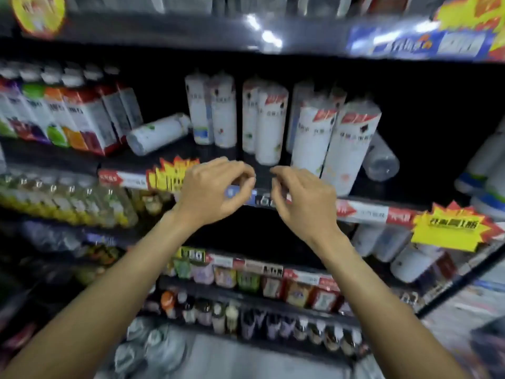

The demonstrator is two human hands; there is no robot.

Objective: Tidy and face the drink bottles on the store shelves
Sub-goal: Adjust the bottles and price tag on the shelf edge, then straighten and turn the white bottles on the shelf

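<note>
well, far left on the middle shelf (68, 160) stands a tight row of cartons (68, 116) with white caps, leaning a bit, right up to the shelf's front edge. just right of them one white bottle (157, 134) lies on its side, cap end pointing right toward the standing ones, with bare dark shelf in front of it. then come the upright white bottles (270, 121) in loose pairs, gaps between them; the two nearest the edge, right of centre, tilt left. behind those a clear bottle (381, 160) lies tipped over, and beyond it the shelf runs dark and open to the right.

the left hand (216, 190) hangs in front of the price rail (363, 212), fingers curled inward with the tips close to the thumb; it holds no bottle, though i cannot tell whether it touches the rail. the right hand (303, 198) is just beside it, curled the same way, holding nothing, a small gap between the two. a yellow starburst tag (169, 173) sits on the rail left of the hands, another (451, 228) far right.

below left, yellow drinks (62, 201) line the next shelf. lower down are small coloured packs (246, 280), then dark bottles (273, 324). the whole view is blurred, labels unreadable.
</note>
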